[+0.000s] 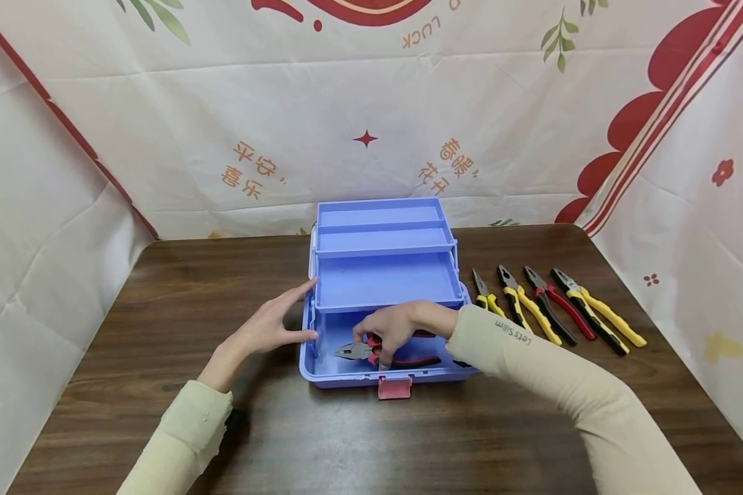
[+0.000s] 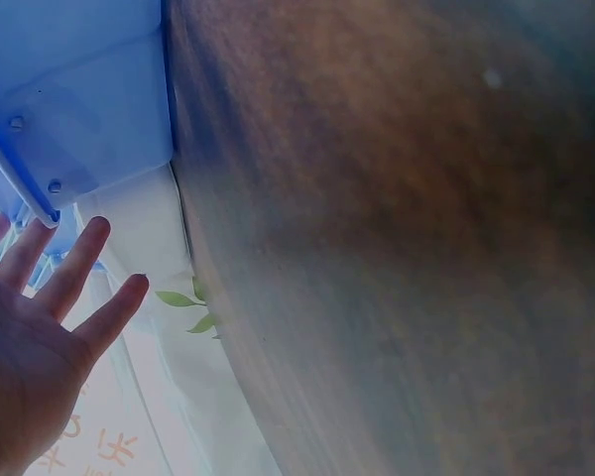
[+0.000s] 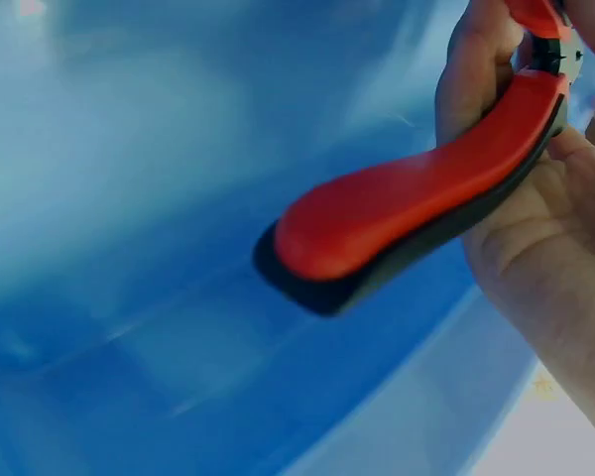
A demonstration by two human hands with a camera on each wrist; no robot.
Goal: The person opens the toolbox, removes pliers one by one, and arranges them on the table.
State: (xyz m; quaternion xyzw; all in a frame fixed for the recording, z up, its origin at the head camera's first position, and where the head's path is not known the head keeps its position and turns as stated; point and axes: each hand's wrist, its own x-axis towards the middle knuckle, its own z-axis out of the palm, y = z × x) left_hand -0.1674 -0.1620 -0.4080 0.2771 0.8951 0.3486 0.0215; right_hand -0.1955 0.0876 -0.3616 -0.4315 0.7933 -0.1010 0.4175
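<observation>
An open blue toolbox [image 1: 340,380] with raised stepped trays [image 1: 384,278] stands at the middle of the table. Inside its lower compartment, my right hand [image 1: 399,326] grips a pair of combination pliers [image 1: 354,351] with red and black handles, jaws toward the left. In the right wrist view, one handle [image 3: 407,203] sticks out past the hand, over the blue plastic. My left hand [image 1: 263,328] is at the toolbox's left side, fingers spread and fairly straight, fingertips at its edge. The left wrist view shows those spread fingers [image 2: 79,268] beside the blue wall; contact there is unclear.
Right of the toolbox lie several pliers: yellow-and-black long-nose pliers [image 1: 481,287], yellow-and-black pliers [image 1: 523,306], red-and-black pliers [image 1: 557,302] and larger yellow-and-black pliers [image 1: 594,309]. A red latch [image 1: 395,388] hangs at the toolbox's front. Printed cloth [image 1: 365,103] hangs behind the table [image 1: 347,440].
</observation>
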